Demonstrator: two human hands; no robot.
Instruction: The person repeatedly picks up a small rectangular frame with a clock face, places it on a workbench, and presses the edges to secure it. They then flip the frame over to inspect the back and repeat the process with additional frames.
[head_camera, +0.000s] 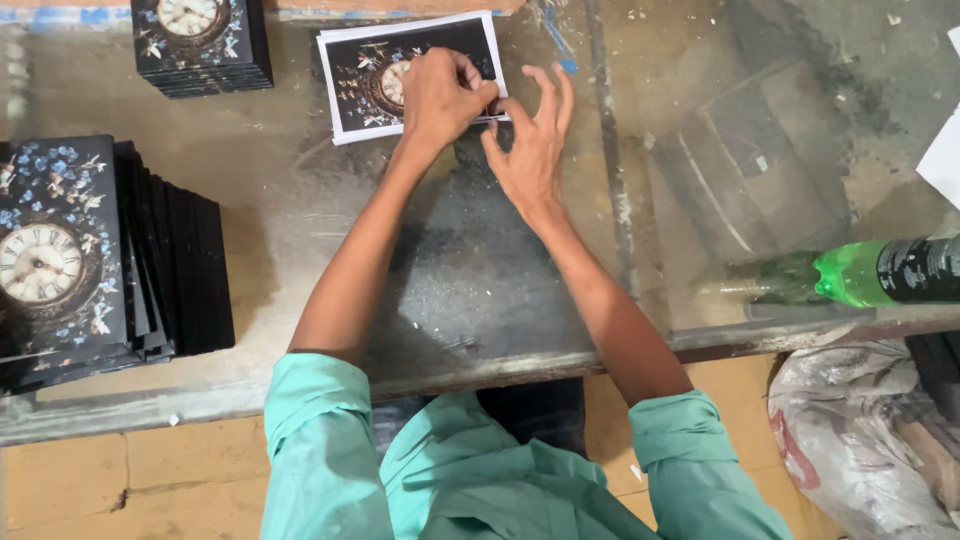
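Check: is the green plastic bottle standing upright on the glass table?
No, the green plastic bottle lies on its side at the right edge.
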